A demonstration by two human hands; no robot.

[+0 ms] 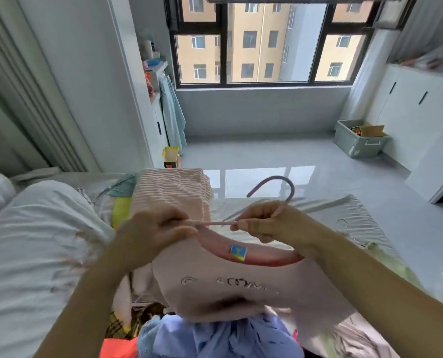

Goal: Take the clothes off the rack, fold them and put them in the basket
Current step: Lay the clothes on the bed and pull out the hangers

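Note:
A pale pink shirt (230, 288) with faint lettering and a blue-yellow neck label hangs in front of me on a pink hanger (279, 187). My right hand (266, 223) grips the hanger just below its hook. My left hand (153, 228) pinches the shirt's collar at the hanger's left arm. Beyond my hands, a folded pink striped garment (173, 192) lies on the bed. Under the shirt is a heap of clothes: blue fabric (215, 337), an orange piece (119, 348) and a yellow plaid one. No basket or rack can be made out.
A white duvet (34, 241) fills the left. The bed sheet (344, 215) carries a thin wire hanger at the right. Past the bed lie grey floor tiles, a green storage bin (360, 143), white cabinets, a yellow box (171, 156) and a window.

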